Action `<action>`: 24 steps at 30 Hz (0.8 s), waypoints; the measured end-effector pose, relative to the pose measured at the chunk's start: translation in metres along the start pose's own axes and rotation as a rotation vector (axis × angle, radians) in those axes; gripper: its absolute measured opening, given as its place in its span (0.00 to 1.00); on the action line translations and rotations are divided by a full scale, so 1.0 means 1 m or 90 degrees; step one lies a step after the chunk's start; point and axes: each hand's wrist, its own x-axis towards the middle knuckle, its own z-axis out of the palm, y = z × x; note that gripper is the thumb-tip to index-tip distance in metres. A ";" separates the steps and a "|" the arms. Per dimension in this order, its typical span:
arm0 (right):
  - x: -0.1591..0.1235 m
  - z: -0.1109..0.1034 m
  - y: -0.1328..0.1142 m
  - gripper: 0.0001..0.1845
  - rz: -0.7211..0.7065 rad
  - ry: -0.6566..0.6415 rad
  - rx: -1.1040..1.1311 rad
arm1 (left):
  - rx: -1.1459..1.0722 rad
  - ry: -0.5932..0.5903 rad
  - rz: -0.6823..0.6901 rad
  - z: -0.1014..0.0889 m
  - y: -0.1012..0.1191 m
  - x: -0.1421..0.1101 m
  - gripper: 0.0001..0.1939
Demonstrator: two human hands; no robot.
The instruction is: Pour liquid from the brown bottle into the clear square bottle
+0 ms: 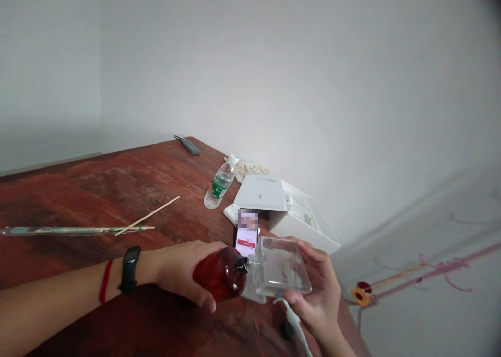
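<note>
My left hand, with a black watch and a red string on its wrist, grips a reddish-amber plastic bottle lying tilted on its side. The bottle's dark neck meets the opening of a clear square container, held up in my right hand. Whether liquid passes between them is hard to tell. A white cord runs beneath my right hand.
On the reddish-brown wooden table lie a phone, a white box with its lid raised, a water bottle, a thin wooden stick, a long clear tube and a dark power bank. Walls close the far side.
</note>
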 end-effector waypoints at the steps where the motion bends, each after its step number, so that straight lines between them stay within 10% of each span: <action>1: 0.000 0.000 0.000 0.36 0.000 0.000 -0.002 | -0.002 -0.001 0.001 0.000 0.000 0.000 0.46; 24: 0.004 -0.003 -0.009 0.39 -0.041 -0.032 -0.015 | -0.004 -0.003 0.010 0.001 0.003 0.001 0.45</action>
